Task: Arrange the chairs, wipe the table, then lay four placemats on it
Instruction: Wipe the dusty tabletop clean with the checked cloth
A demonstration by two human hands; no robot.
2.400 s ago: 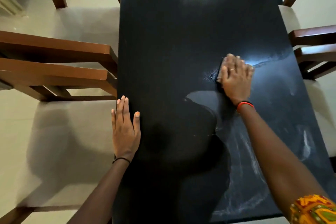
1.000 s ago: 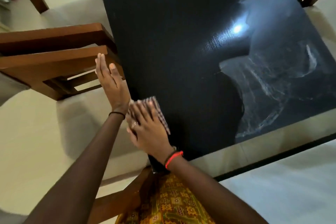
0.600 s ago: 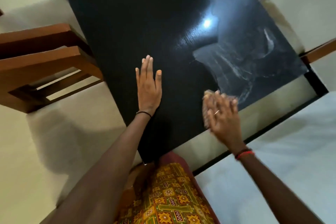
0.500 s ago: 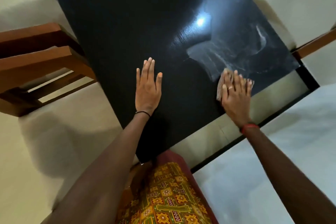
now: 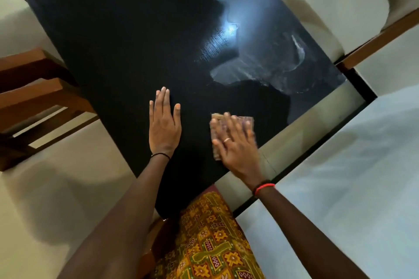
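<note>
Head view: black table (image 5: 136,41) runs away from person, near corner close to patterned garment (image 5: 210,240). Left hand (image 5: 164,127) flat on tabletop, fingers straight and together, thumb apart, holding nothing; thin black band (image 5: 159,155) at wrist. Right hand (image 5: 235,145) just beside it, near table's end edge, fingers spread and straight, pressing folded checked cloth (image 5: 217,118) onto surface; hand blurred, ring on one finger, red band (image 5: 264,187) at wrist. Pale wipe streaks (image 5: 272,63) beyond cloth, toward right edge. Wooden chair (image 5: 34,93) against left side, cushioned chair (image 5: 328,7) at right.
</note>
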